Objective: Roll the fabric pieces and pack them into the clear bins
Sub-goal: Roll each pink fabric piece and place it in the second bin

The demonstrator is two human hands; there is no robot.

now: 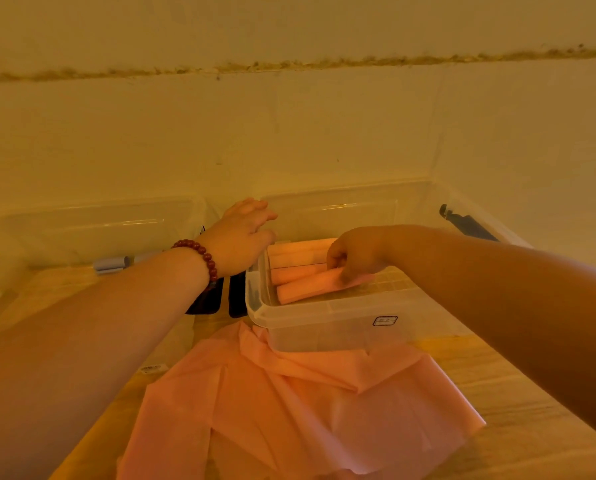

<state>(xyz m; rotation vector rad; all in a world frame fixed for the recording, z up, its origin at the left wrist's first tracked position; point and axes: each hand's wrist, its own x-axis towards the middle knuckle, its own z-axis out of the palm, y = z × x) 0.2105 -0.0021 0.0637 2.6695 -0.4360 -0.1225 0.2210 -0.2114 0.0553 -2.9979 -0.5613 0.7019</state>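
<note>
A clear bin sits on the wooden table at centre right and holds several pink fabric rolls. My right hand reaches into the bin and grips the nearest roll, which lies slanted across the bottom. My left hand, with a red bead bracelet at the wrist, rests with straight fingers on the bin's left rim. Flat pink fabric pieces lie spread on the table in front of the bin.
A second clear bin stands at the left against the wall. A dark bin latch hangs between the two bins, another latch at the far right. A small barcode label lies on the table.
</note>
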